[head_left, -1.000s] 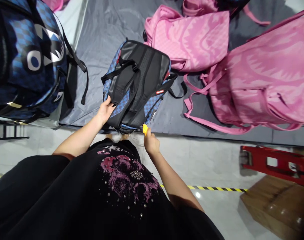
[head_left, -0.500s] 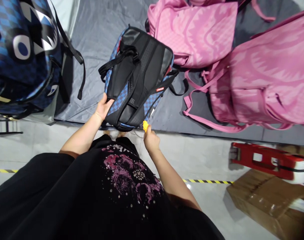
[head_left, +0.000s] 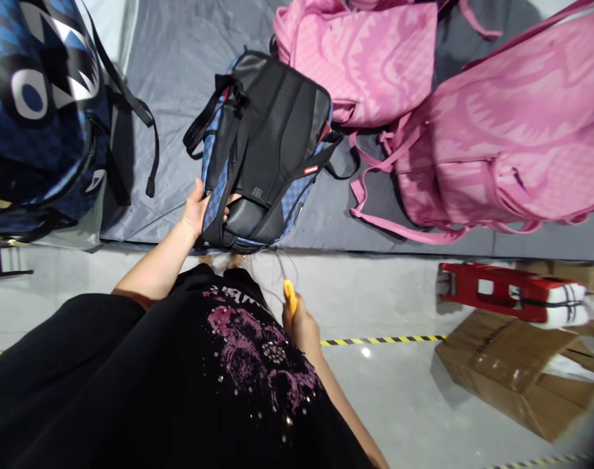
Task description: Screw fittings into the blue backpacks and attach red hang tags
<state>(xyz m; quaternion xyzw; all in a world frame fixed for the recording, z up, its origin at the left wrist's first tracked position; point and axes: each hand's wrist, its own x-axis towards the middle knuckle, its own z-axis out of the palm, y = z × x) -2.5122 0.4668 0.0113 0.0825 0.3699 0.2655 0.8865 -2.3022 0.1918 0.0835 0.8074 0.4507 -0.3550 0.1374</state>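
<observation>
A blue checkered backpack [head_left: 270, 140] with a black padded back and black straps lies back-up on a grey sheet [head_left: 189, 78]. My left hand [head_left: 199, 208] grips its near lower corner, fingers wrapped around the edge. My right hand [head_left: 299, 322] is pulled back close to my body, closed on a small yellow-handled tool [head_left: 290, 296] whose thin tip points towards the backpack. It looks like a small snipper, but I cannot make it out for certain.
A large blue shark-face backpack [head_left: 38, 111] sits at the far left. Pink backpacks [head_left: 370, 62] [head_left: 502, 143] lie at the back and right. A red tool [head_left: 507, 293] and a cardboard box [head_left: 516, 378] rest on the pale floor at right. Yellow-black tape [head_left: 385, 339] crosses the floor.
My right hand has drawn back from the backpack's bottom edge towards my body with the yellow tool. My left hand has shifted its grip lower, curling over the backpack's near corner.
</observation>
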